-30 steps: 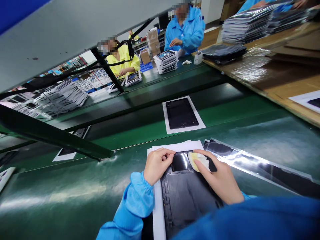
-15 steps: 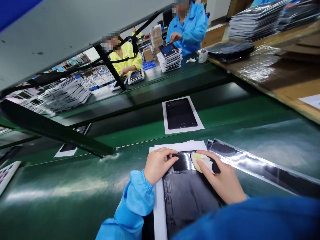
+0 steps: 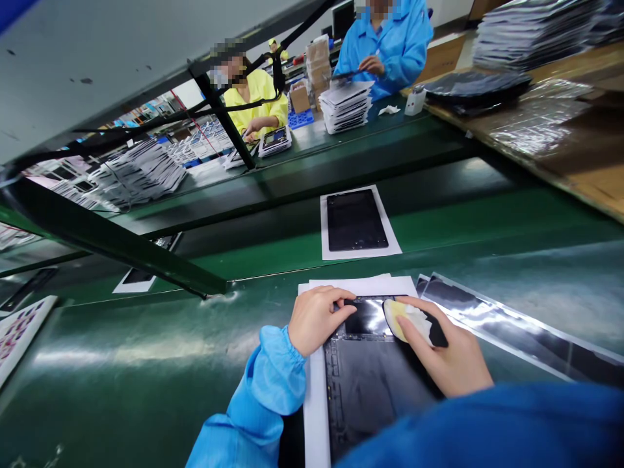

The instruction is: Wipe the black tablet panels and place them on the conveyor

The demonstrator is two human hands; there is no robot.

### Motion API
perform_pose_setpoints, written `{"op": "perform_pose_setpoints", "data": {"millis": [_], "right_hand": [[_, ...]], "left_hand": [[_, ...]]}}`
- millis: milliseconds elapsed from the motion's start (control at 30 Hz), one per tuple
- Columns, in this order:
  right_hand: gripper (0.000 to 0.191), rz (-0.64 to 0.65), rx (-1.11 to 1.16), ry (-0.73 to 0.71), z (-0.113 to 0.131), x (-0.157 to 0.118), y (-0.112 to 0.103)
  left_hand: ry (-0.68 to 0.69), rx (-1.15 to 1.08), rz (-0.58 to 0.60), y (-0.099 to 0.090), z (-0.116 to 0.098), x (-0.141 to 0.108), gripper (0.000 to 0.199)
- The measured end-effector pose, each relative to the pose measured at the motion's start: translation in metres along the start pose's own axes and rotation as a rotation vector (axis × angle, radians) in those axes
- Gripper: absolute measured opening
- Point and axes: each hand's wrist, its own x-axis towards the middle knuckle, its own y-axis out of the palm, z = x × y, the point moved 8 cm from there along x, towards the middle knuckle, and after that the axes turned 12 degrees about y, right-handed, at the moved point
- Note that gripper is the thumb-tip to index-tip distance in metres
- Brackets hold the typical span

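Observation:
A dark tablet shell (image 3: 370, 390) lies on white sheets (image 3: 316, 416) in front of me, its far part carrying a shiny black panel (image 3: 363, 318). With thumb and forefinger bent at the shell's far left corner, my left hand (image 3: 319, 320) grips the edge. My right hand (image 3: 455, 354) is closed round an oval pad (image 3: 396, 318), black at the rim with a yellowish-white face and crumpled white paper on it. The pad sits over the right part of the shiny panel; whether it presses down I cannot tell. My sleeve hides the shell's near right part.
Another tablet (image 3: 358, 220) on white paper lies on the green conveyor (image 3: 273, 244) ahead. Glossy film strips (image 3: 511, 325) lie to the right. A slanting green post (image 3: 121, 234) stands left. Across the line sit co-workers in blue (image 3: 404, 45) and yellow (image 3: 263, 94), beside stacked sheets (image 3: 346, 110).
The view has shifted slightly, so most things appear further right. My hands keep nearly the same places on the shell. The blue-clad co-worker's tablet has tilted to edge-on.

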Motion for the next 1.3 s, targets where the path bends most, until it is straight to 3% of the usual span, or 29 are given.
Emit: {"op": "perform_pose_setpoints", "data": {"millis": [533, 1067, 1300], "right_hand": [[0.031, -0.007, -0.007, -0.011, 0.0023, -0.0012, -0.0019], [0.032, 0.000, -0.010, 0.023, 0.0006, -0.0003, -0.0020], [0.029, -0.017, -0.010, -0.028, 0.0031, -0.0012, -0.0015]], "left_hand": [[-0.049, 0.005, 0.009, -0.0004, 0.0028, -0.0006, 0.016], [0.025, 0.105, -0.027, -0.0011, -0.0022, -0.0013, 0.014], [0.070, 0.194, -0.031, -0.0001, -0.0069, -0.0037, 0.013]]}}
